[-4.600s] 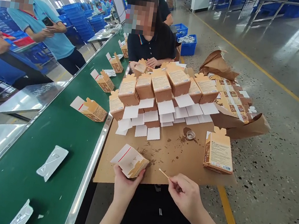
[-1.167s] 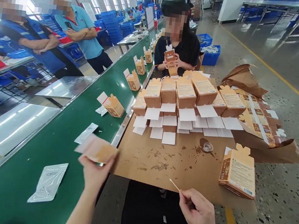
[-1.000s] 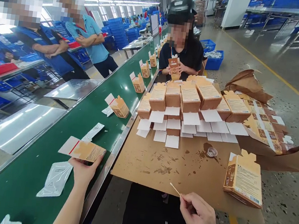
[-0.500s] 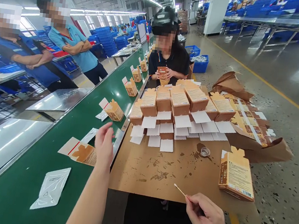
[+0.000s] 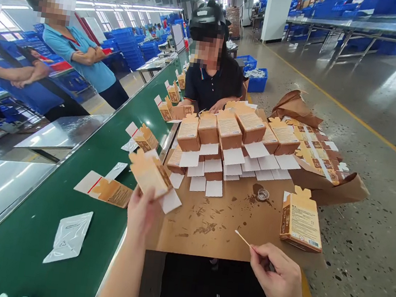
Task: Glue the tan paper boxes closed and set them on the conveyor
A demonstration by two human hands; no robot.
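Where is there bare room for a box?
Cardboard: the stained strip between the stacked boxes and near edge, left of the swab. Green belt: narrower patch between the large silver pouch and metal rail. Crowded: the cardboard's far half, under the stack.

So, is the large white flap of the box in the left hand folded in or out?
Out: the flap sticks out from the lower end of the box; both are blurred.

new box in left hand, earlier box released
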